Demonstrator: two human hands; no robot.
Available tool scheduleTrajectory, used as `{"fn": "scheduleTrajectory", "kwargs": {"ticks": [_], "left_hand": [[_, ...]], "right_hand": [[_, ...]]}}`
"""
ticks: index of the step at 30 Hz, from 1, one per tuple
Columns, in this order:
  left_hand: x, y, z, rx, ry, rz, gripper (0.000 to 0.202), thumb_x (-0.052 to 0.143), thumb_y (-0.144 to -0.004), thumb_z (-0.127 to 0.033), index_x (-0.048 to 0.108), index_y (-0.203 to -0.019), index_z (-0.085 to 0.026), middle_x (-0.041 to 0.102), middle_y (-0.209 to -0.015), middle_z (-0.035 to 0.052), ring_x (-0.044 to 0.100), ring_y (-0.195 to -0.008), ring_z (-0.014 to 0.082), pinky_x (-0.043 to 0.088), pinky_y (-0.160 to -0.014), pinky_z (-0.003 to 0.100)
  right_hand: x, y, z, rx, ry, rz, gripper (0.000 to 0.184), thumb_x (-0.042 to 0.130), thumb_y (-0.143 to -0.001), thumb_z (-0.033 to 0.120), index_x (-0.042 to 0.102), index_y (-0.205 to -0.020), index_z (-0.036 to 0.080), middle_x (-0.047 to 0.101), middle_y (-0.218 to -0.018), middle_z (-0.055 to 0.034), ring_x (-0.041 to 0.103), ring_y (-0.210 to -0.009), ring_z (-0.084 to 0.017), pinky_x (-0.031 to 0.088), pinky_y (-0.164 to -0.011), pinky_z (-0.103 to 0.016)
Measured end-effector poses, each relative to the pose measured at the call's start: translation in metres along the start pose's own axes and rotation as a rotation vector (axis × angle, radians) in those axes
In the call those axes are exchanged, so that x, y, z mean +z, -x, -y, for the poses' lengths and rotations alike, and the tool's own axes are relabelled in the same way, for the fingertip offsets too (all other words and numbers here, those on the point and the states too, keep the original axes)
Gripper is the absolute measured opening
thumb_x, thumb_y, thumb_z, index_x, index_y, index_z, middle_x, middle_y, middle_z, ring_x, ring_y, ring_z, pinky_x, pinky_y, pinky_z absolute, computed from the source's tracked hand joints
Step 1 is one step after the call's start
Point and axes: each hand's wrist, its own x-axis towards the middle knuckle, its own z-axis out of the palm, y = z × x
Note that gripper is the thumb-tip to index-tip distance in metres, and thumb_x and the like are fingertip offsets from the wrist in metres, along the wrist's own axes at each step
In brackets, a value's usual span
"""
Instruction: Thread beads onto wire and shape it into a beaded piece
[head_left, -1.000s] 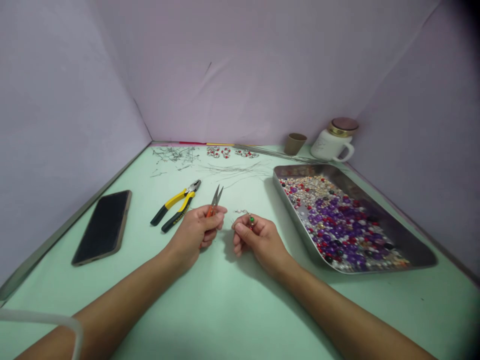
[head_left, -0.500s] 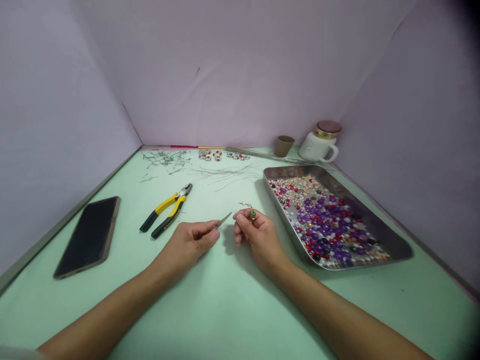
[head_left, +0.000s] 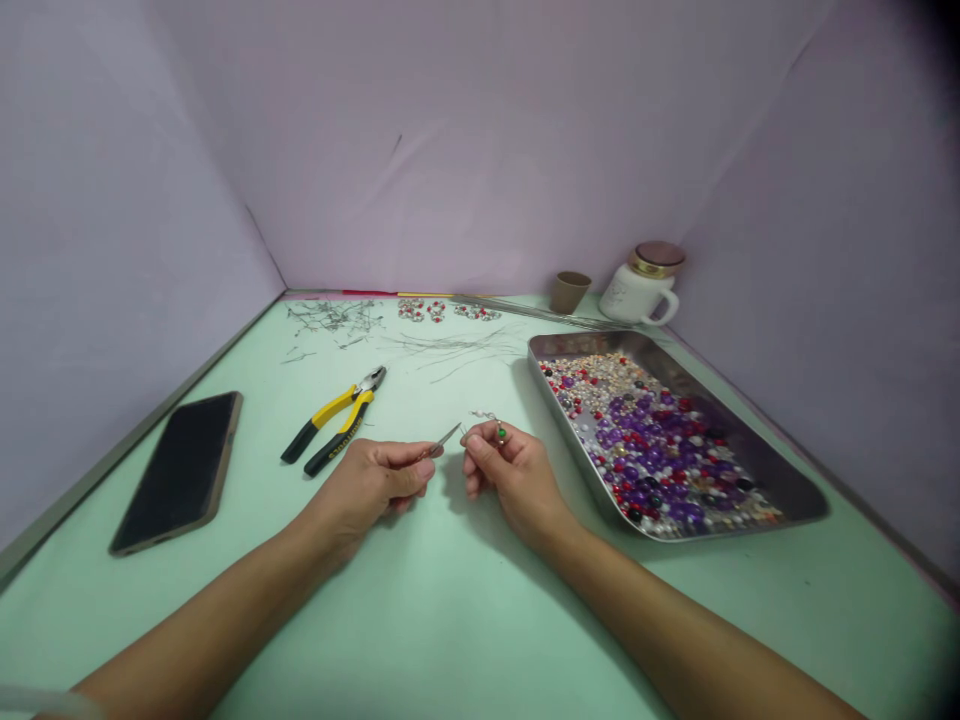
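Gripping small scissors (head_left: 448,440) with thumb and fingers of left hand (head_left: 394,480); pinching beaded wire strand (head_left: 484,415) between thumb and fingers of right hand (head_left: 517,475), over table (head_left: 450,620) and just left of bead tray (head_left: 750,448). Aiming blade point at fine wire end (head_left: 463,434), near, apparently not touching; cannot tell if parted or together at scissor tips. Could nick right hand, with so little room between point and skin. Could cut or bend wrong bit of wire, so thin and hard to see. Could drop green bead (head_left: 502,433) and neighbours off strand from slackening right pinch or cutting too close. Could lose strand among loose wires (head_left: 465,345) after a slip. Could also bump pliers (head_left: 361,405), lying just beside left hand, with too wide a left-hand swing
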Motion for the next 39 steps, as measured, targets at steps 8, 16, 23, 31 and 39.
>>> {"fn": "scheduleTrajectory", "kwargs": {"ticks": [8, 16, 23, 31, 39], "left_hand": [[-0.0001, -0.0006, 0.0005, 0.058, -0.002, -0.002, 0.039, 0.061, -0.066, -0.032, 0.062, -0.098, -0.008, 0.035, -0.045, -0.0064, 0.026, -0.042, 0.0047, 0.016, -0.043, 0.022], [-0.0002, 0.0005, 0.0007, 0.058, -0.019, 0.018, 0.040, 0.061, -0.066, -0.033, 0.062, -0.098, -0.009, 0.037, -0.046, -0.0060, 0.028, -0.043, 0.0047, 0.018, -0.043, 0.022], [-0.0013, -0.0013, 0.0016, 0.049, -0.031, 0.008, 0.041, 0.062, -0.066, -0.032, 0.061, -0.097, -0.007, 0.036, -0.045, -0.0062, 0.027, -0.042, 0.0049, 0.017, -0.043, 0.022], [-0.0012, -0.0017, 0.0027, 0.071, -0.055, 0.039, 0.037, 0.060, -0.069, -0.032, 0.061, -0.097, -0.008, 0.034, -0.044, -0.0066, 0.025, -0.043, 0.0048, 0.014, -0.044, 0.023], [0.0007, -0.0010, 0.0022, 0.063, -0.031, 0.030, 0.035, 0.060, -0.068, -0.032, 0.063, -0.093, -0.008, 0.030, -0.043, -0.0076, 0.022, -0.043, 0.0044, 0.013, -0.045, 0.023]], "right_hand": [[0.0005, -0.0004, -0.0006, 0.009, 0.003, -0.004, 0.020, 0.061, -0.067, 0.032, 0.051, -0.066, 0.016, 0.052, -0.049, 0.0050, 0.047, -0.037, -0.006, 0.040, -0.038, -0.019], [0.0007, -0.0005, 0.0002, 0.006, 0.011, -0.001, 0.020, 0.061, -0.068, 0.032, 0.051, -0.067, 0.016, 0.052, -0.050, 0.0049, 0.047, -0.037, -0.006, 0.041, -0.039, -0.019], [0.0005, -0.0002, -0.0001, 0.008, 0.018, 0.001, 0.020, 0.061, -0.067, 0.033, 0.050, -0.066, 0.016, 0.052, -0.049, 0.0048, 0.047, -0.037, -0.006, 0.040, -0.039, -0.019], [0.0014, 0.0004, 0.0011, 0.017, 0.013, -0.001, 0.020, 0.062, -0.067, 0.033, 0.050, -0.065, 0.016, 0.052, -0.049, 0.0046, 0.048, -0.037, -0.006, 0.039, -0.039, -0.019], [0.0006, -0.0004, 0.0000, 0.012, 0.017, 0.003, 0.019, 0.060, -0.069, 0.031, 0.050, -0.066, 0.016, 0.052, -0.050, 0.0048, 0.048, -0.038, -0.006, 0.040, -0.040, -0.019]]}}
